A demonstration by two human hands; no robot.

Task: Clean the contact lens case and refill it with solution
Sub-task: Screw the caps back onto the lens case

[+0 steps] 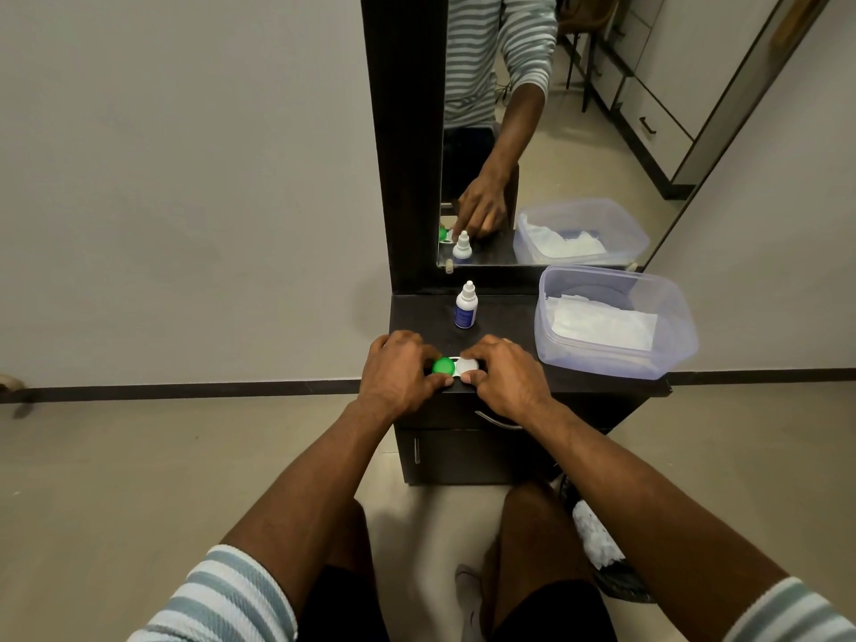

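The lens case lies at the front edge of the dark cabinet top, near its left corner; my left hand curls round the green cap, fingers pinching it; my right hand curls round the white cap, thumb pressed on its near side; the solution bottle stands upright just behind the case, cap on; a clear plastic tub holding white tissue sits at the right edge, below the mirror.
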